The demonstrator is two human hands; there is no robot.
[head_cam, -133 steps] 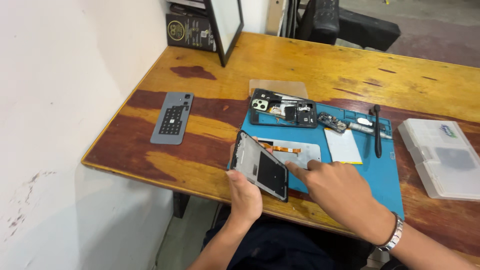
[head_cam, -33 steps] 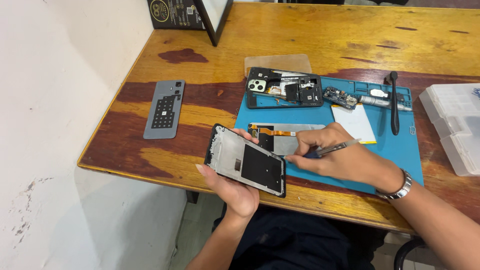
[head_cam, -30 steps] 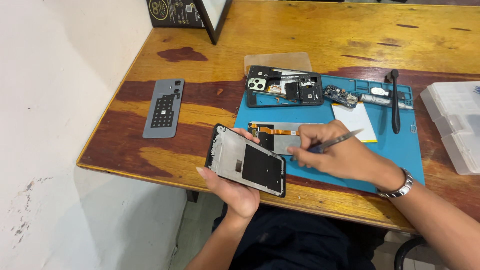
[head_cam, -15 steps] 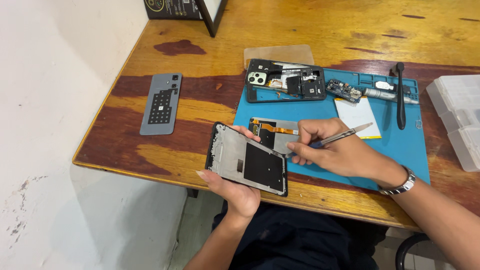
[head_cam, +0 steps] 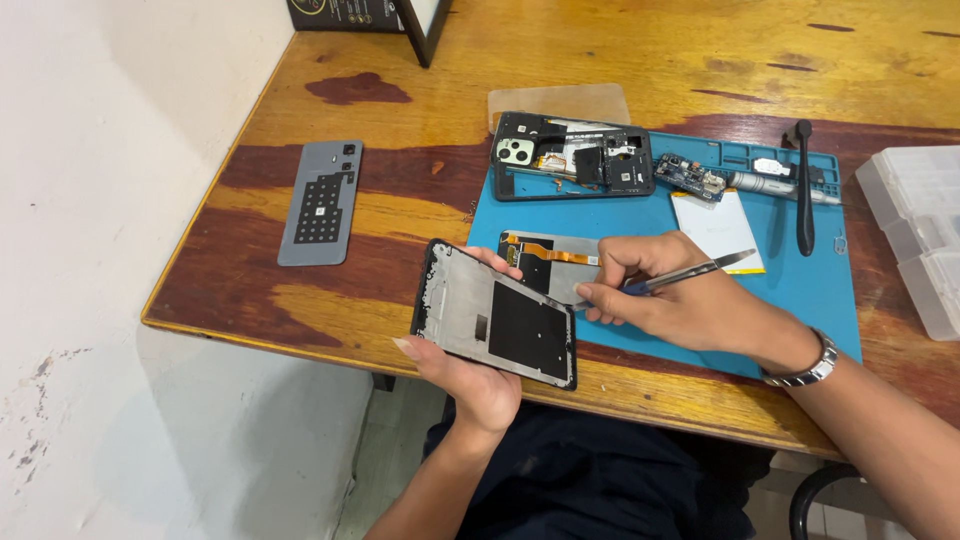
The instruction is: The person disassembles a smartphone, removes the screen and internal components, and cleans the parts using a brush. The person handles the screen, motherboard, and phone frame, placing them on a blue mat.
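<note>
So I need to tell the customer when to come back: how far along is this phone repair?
Teardown looks done: the opened phone body, small circuit board and grey back cover lie apart. In hand: the left hand holds the screen frame, while the right hand works metal tweezers at its edge. Reassembly seems entirely left; the white battery lies loose on the blue mat.

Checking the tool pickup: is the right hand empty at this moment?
No, the right hand grips slim metal tweezers beside the phone frame that the left hand holds.
</note>
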